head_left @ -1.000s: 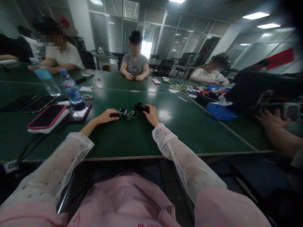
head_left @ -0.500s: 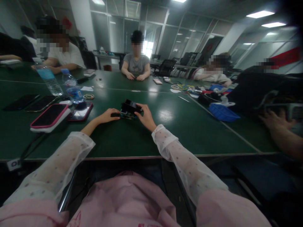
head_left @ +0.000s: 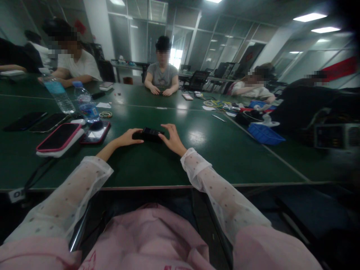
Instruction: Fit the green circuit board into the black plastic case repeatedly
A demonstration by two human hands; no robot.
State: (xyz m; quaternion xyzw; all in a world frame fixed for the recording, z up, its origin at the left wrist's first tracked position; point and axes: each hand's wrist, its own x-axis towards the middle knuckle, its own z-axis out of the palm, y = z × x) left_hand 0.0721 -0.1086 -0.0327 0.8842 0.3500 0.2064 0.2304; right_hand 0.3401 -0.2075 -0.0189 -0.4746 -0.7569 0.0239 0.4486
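A small black plastic case (head_left: 152, 135) lies on the green table in front of me, its top level and its open circuit side no longer showing. My left hand (head_left: 128, 137) is closed around the left end, thumb at the near side and fingers at the far side. At the right end is my right hand (head_left: 173, 139), its thumb touching the case's edge. The fingers of that hand are curved and held apart from the thumb, just off the far right corner. What lies inside the case is hidden.
Left of my hands are a pink-rimmed phone (head_left: 59, 137), another phone (head_left: 96, 133), two water bottles (head_left: 87, 105) and a cable coil (head_left: 105, 114). To the right lie a blue tray (head_left: 266, 135), a pen-like tool (head_left: 218, 118) and tangled wires (head_left: 221, 104). Several people sit around the table (head_left: 225, 161).
The black upper part, tilted in my right hand above a circuit board, has come down flat and covers the board. My right fingers have loosened. The neighbour's hand at right has gone from view.
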